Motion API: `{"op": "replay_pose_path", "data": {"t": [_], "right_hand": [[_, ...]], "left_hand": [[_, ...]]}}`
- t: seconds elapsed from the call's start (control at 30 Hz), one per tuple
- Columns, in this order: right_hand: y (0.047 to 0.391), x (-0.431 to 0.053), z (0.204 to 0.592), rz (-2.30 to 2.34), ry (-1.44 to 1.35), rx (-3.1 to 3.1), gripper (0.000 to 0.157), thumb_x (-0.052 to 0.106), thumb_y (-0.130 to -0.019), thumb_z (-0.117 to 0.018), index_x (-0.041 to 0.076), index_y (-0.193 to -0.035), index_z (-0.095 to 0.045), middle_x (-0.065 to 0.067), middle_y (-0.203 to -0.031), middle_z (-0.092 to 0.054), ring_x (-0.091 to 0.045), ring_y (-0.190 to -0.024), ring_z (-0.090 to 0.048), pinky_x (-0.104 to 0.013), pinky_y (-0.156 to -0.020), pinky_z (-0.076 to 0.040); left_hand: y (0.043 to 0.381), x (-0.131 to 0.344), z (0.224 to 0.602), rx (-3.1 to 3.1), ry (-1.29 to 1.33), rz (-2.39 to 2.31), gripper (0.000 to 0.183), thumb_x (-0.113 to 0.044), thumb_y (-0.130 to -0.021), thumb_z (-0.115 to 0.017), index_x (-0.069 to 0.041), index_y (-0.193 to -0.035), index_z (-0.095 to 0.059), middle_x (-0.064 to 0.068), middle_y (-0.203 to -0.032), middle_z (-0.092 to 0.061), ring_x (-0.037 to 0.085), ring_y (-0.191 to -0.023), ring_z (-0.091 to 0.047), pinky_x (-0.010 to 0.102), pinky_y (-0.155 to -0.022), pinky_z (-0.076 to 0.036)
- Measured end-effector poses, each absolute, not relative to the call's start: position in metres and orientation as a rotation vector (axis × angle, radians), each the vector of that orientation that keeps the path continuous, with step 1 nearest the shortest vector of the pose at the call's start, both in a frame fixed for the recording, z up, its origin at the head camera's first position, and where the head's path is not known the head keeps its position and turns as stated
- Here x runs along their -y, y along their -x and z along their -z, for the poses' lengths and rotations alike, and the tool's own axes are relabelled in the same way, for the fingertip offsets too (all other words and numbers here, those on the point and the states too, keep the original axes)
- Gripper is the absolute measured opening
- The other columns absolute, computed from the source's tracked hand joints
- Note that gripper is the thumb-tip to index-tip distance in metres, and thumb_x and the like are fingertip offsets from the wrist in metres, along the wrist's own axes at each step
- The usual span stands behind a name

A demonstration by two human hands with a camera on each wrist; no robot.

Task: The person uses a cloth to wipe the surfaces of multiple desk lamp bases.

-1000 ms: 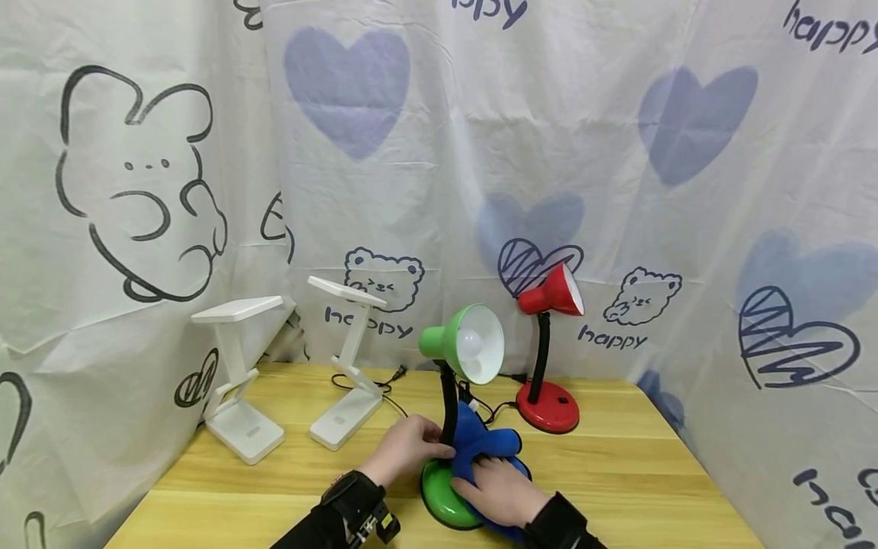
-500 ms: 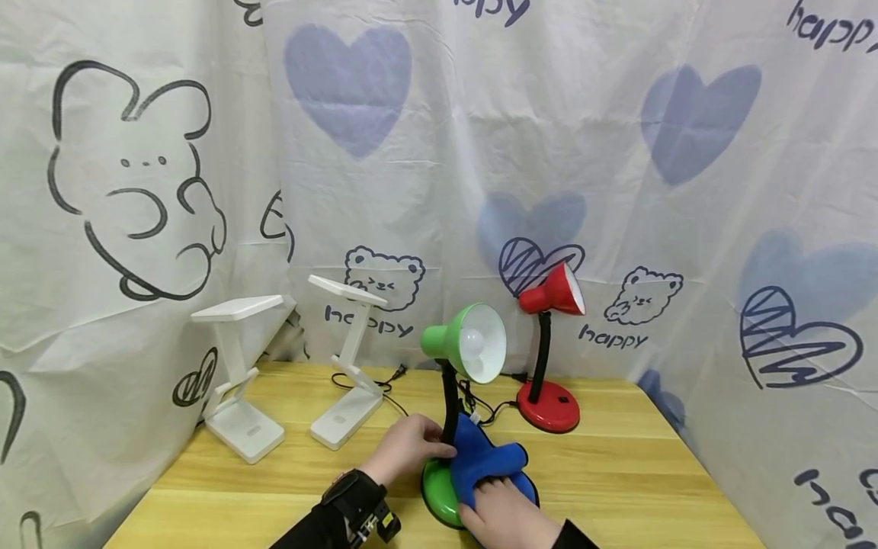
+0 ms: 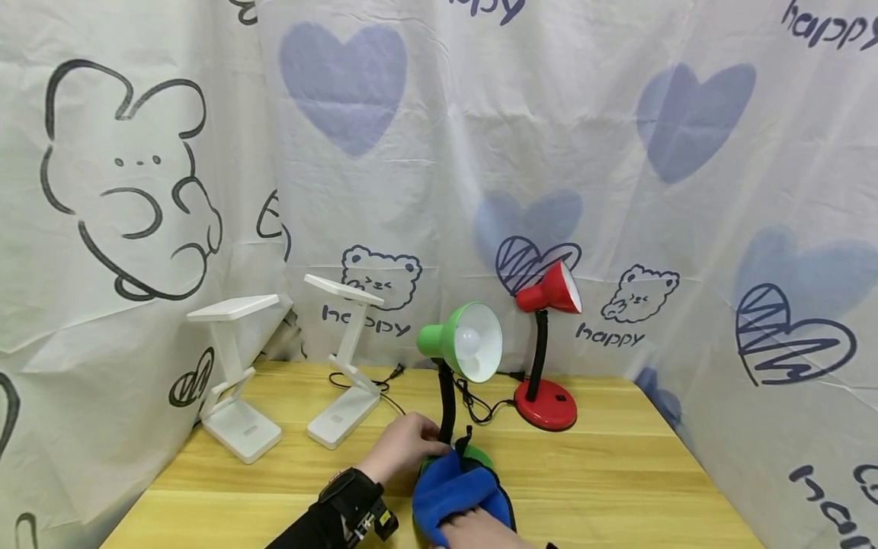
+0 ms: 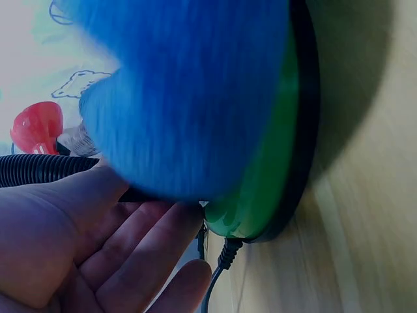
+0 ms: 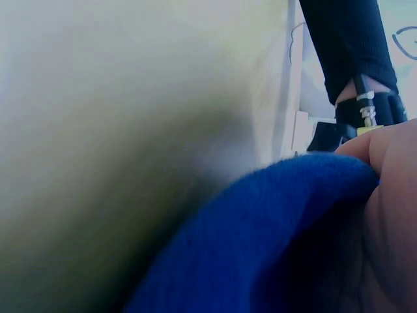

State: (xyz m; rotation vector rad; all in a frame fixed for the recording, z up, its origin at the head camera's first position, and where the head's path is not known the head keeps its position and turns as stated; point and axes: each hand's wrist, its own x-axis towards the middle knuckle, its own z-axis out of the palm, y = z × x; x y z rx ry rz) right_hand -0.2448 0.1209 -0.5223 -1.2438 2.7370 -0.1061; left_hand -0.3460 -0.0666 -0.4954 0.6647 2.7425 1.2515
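A green desk lamp [image 3: 449,343] with a black flexible neck stands at the front of the table. My left hand [image 3: 403,448] grips the neck low down, just above the base, its thumb and fingers around it in the left wrist view. A blue cloth [image 3: 453,494] with dark edging lies bunched over the front of the round green base [image 4: 264,176]. In my right hand [image 3: 480,530] the cloth is held against that base, the fingertips hidden in its folds. The right wrist view shows the blue cloth close up beside the thumb.
A red desk lamp [image 3: 546,404] stands behind to the right, with black cords [image 3: 476,404] near it. Two white folding lamps [image 3: 343,418] stand at the left. A printed curtain [image 3: 439,152] hangs behind the wooden table [image 3: 617,473].
My right hand has drawn the blue cloth from the right side of the base toward the front and slightly left. The left hand keeps its grip on the lamp's neck.
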Motion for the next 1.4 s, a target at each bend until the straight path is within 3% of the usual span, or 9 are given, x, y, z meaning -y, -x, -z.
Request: {"op": "replay_pose_path", "data": {"t": [0.07, 0.2, 0.33, 0.6, 0.87, 1.03, 1.13, 1.27, 1.4], "right_hand": [[0.25, -0.115, 0.52, 0.212, 1.224, -2.721, 0.038, 0.045, -0.105, -0.037, 0.021, -0.095, -0.064, 0.009, -0.095, -0.066, -0.007, -0.092, -0.062, -0.028, -0.079, -0.05], [0.262, -0.106, 0.514, 0.42, 1.172, -2.631, 0.039, 0.04, -0.106, -0.034, 0.022, -0.075, -0.048, 0.011, -0.071, -0.049, -0.002, -0.068, -0.051, -0.021, -0.066, -0.04], [0.266, -0.108, 0.512, 0.51, 1.189, -2.597, 0.039, 0.036, -0.105, -0.036, 0.02, -0.069, -0.039, 0.01, -0.063, -0.033, -0.003, -0.055, -0.036, -0.02, -0.058, -0.031], [0.254, -0.145, 0.495, 0.706, 1.085, -2.527, 0.036, 0.035, -0.104, -0.039, 0.02, -0.071, -0.044, 0.014, -0.065, -0.033, -0.001, -0.057, -0.035, -0.02, -0.06, -0.031], [0.257, -0.17, 0.498, 0.772, 0.871, -2.615, 0.04, 0.04, -0.104, -0.039, 0.022, -0.068, -0.041, 0.012, -0.066, -0.035, -0.006, -0.058, -0.038, -0.025, -0.059, -0.03], [0.273, -0.171, 0.505, 0.663, 0.796, -2.735, 0.04, 0.049, -0.103, -0.038, 0.023, -0.08, -0.057, 0.01, -0.076, -0.051, -0.006, -0.069, -0.049, -0.029, -0.064, -0.037], [0.286, -0.169, 0.507, 0.645, 0.747, -2.771, 0.044, 0.052, -0.103, -0.036, 0.022, -0.104, -0.068, 0.007, -0.099, -0.065, -0.008, -0.088, -0.059, -0.034, -0.075, -0.047], [0.303, -0.164, 0.508, 0.613, 0.729, -2.796, 0.054, 0.054, -0.103, -0.033, 0.018, -0.132, -0.061, -0.002, -0.129, -0.063, -0.019, -0.117, -0.06, -0.045, -0.096, -0.048], [0.316, -0.158, 0.509, 0.534, 0.744, -2.822, 0.06, 0.055, -0.103, -0.031, 0.015, -0.14, -0.055, -0.008, -0.139, -0.057, -0.027, -0.128, -0.054, -0.049, -0.103, -0.044]], "left_hand": [[0.347, 0.067, 0.496, -2.75, -0.67, -1.251, 0.014, -0.042, -0.081, -0.077, -0.028, -0.081, -0.075, -0.014, -0.075, -0.068, 0.007, -0.07, -0.061, 0.03, -0.065, -0.049], [0.346, 0.068, 0.496, -2.755, -0.675, -1.253, 0.012, -0.04, -0.082, -0.077, -0.027, -0.082, -0.076, -0.013, -0.075, -0.068, 0.008, -0.068, -0.061, 0.029, -0.063, -0.049], [0.346, 0.068, 0.495, -2.755, -0.667, -1.248, 0.014, -0.041, -0.082, -0.077, -0.027, -0.083, -0.076, -0.013, -0.075, -0.068, 0.008, -0.069, -0.061, 0.029, -0.063, -0.048], [0.345, 0.066, 0.493, -2.729, -0.667, -1.259, 0.019, -0.045, -0.081, -0.077, -0.027, -0.076, -0.074, -0.012, -0.071, -0.068, 0.01, -0.067, -0.06, 0.029, -0.062, -0.046], [0.344, 0.067, 0.492, -2.706, -0.64, -1.274, 0.019, -0.044, -0.08, -0.078, -0.025, -0.081, -0.075, -0.012, -0.076, -0.07, 0.009, -0.072, -0.062, 0.031, -0.066, -0.049], [0.343, 0.068, 0.492, -2.682, -0.633, -1.293, 0.017, -0.042, -0.081, -0.078, -0.025, -0.082, -0.075, -0.011, -0.077, -0.07, 0.012, -0.073, -0.063, 0.032, -0.066, -0.049], [0.343, 0.067, 0.493, -2.678, -0.629, -1.297, 0.017, -0.042, -0.081, -0.078, -0.025, -0.081, -0.075, -0.011, -0.077, -0.07, 0.012, -0.073, -0.064, 0.032, -0.066, -0.05], [0.344, 0.067, 0.494, -2.687, -0.642, -1.285, 0.017, -0.044, -0.08, -0.078, -0.027, -0.08, -0.075, -0.012, -0.077, -0.07, 0.009, -0.072, -0.063, 0.031, -0.066, -0.05], [0.346, 0.067, 0.494, -2.694, -0.66, -1.284, 0.017, -0.044, -0.081, -0.078, -0.027, -0.079, -0.076, -0.013, -0.076, -0.07, 0.008, -0.072, -0.062, 0.03, -0.066, -0.05]]}}
